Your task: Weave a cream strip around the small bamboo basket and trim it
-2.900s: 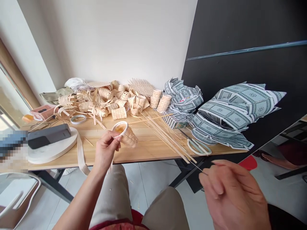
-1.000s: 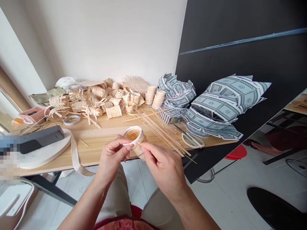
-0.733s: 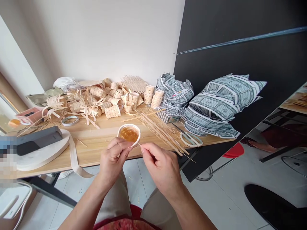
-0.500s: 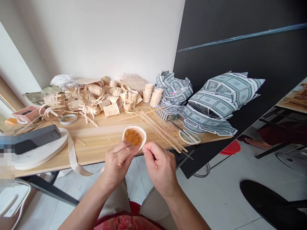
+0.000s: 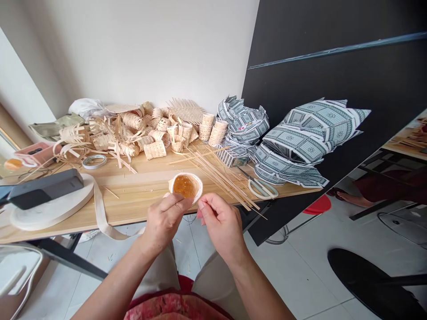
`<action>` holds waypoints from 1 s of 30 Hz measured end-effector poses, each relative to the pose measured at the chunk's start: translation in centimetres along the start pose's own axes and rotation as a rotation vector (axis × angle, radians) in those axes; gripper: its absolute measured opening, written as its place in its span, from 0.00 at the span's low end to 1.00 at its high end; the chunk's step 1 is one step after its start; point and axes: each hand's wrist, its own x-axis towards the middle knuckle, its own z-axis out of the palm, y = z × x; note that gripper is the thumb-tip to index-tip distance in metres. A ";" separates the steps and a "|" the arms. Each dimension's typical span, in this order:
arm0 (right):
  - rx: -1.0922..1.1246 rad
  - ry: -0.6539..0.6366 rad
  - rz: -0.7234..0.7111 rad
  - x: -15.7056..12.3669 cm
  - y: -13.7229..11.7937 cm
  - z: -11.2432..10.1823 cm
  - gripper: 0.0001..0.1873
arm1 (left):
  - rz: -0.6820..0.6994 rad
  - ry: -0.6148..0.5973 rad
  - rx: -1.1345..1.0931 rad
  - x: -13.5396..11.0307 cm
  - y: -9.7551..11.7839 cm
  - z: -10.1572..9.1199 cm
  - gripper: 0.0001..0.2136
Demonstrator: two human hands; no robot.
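A small woven basket [image 5: 185, 186] with a pale fabric-like rim and an amber-looking inside is tilted so its mouth faces me. My left hand [image 5: 167, 218] is closed on its lower left side, fingers wrapped over the near edge. Just right of the rim, my right hand [image 5: 222, 222] is closed in a pinch, thumb against the index finger. Whatever sits in that pinch is too small to make out. From a roll of cream cloth tape [image 5: 50, 215] at the left, a strip [image 5: 100, 209] hangs over the table edge behind my left forearm.
Several small woven baskets [image 5: 155, 150] and loose strips lie along the wall. Thin bamboo strips [image 5: 223, 178] and white-handled scissors [image 5: 262, 188] lie right of my hands. Folded-card containers [image 5: 300, 133] stand beyond. A tape ring [image 5: 94, 162] and a dark device [image 5: 46, 189] are at left.
My right hand has come slightly away from the basket's rim, with its fingertips shifted. The basket has turned a little in my left hand. The view has shifted slightly.
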 end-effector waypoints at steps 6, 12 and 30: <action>-0.073 0.039 -0.069 0.5 0.3 -0.9 0.07 | 0.061 -0.073 0.020 -0.2 -0.7 0.3 0.09; -0.440 0.017 -0.281 1.6 0.4 -1.5 0.08 | 0.163 -0.224 0.044 -0.3 -1.0 0.4 0.12; 0.564 -0.185 0.087 3.2 -2.7 -4.3 0.11 | 0.082 -0.401 -0.282 0.9 -1.4 -0.5 0.13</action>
